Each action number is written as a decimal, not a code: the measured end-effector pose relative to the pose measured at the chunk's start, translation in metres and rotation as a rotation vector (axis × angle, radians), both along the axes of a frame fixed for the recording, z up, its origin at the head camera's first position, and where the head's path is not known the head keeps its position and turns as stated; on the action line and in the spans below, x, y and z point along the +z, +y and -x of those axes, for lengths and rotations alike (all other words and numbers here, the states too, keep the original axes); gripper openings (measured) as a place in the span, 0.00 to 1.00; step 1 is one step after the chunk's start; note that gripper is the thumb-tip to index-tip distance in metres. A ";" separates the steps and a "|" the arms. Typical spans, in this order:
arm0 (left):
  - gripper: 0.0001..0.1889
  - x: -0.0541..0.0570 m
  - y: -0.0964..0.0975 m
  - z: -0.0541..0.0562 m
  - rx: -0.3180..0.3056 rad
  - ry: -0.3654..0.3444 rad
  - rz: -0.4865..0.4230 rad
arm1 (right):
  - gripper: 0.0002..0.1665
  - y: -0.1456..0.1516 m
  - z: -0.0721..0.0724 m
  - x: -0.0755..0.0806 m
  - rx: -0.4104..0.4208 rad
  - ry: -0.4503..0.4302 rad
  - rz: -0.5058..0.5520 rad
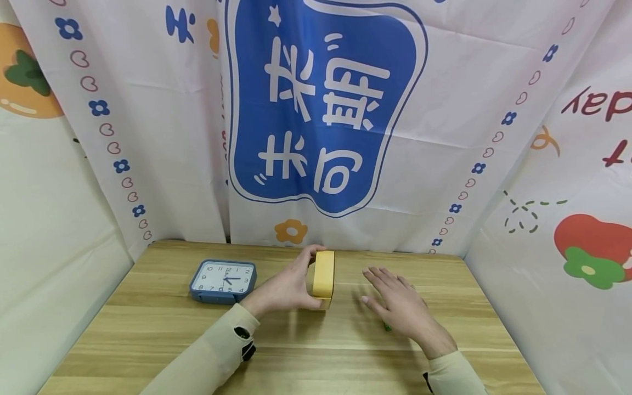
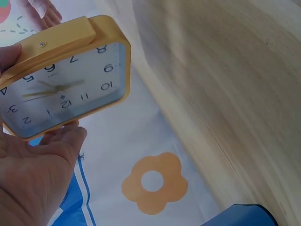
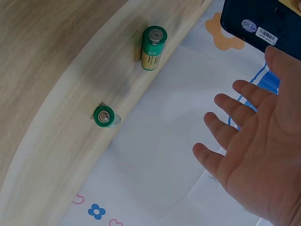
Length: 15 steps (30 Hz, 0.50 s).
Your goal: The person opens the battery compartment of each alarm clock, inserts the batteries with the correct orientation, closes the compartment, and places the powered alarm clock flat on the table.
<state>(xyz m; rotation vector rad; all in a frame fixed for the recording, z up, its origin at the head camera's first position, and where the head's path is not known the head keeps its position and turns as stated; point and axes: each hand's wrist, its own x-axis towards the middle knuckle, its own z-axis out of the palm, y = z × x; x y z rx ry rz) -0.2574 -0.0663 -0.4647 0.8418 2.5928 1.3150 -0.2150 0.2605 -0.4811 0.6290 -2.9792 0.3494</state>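
My left hand point(image 1: 291, 282) grips a yellow alarm clock point(image 1: 323, 274) by its top and bottom edges, thumb on one side and fingers on the other. In the left wrist view, the white dial of this clock point(image 2: 61, 89) shows upside down. Its dark back point(image 3: 249, 21), with a round sticker and a barcode label, faces my right hand point(image 1: 397, 302). That hand hovers to the right of the clock, fingers spread and holding nothing. Near it on the table are two green batteries, one point(image 3: 153, 49) showing a gold band and the other point(image 3: 104, 116) seen end-on.
A blue alarm clock point(image 1: 224, 281) lies face up on the wooden table point(image 1: 306, 362), left of my left hand. Behind the table's far edge hangs a white printed cloth point(image 1: 434, 109) with a blue panel. More printed cloth point(image 1: 538, 285) closes off the sides.
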 end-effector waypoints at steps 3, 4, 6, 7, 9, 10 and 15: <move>0.67 0.000 -0.001 -0.001 0.006 -0.010 0.006 | 0.43 -0.001 0.000 0.000 0.000 0.002 -0.002; 0.67 0.000 -0.001 -0.001 0.007 -0.013 0.006 | 0.43 -0.001 0.000 0.000 0.000 0.003 -0.003; 0.67 0.000 -0.002 -0.002 0.004 -0.017 -0.007 | 0.43 -0.002 0.000 0.001 0.001 0.003 -0.007; 0.67 0.000 -0.003 -0.002 0.002 -0.016 -0.012 | 0.43 -0.002 0.000 0.001 0.001 0.002 -0.008; 0.67 0.001 -0.004 -0.003 -0.002 -0.014 -0.025 | 0.43 -0.003 0.000 0.001 0.004 0.002 -0.013; 0.67 0.001 -0.004 -0.003 -0.007 -0.012 -0.037 | 0.44 -0.003 0.000 0.001 0.007 0.004 -0.017; 0.67 0.001 -0.006 -0.005 -0.023 -0.008 -0.082 | 0.52 -0.006 0.001 0.000 0.014 -0.008 0.012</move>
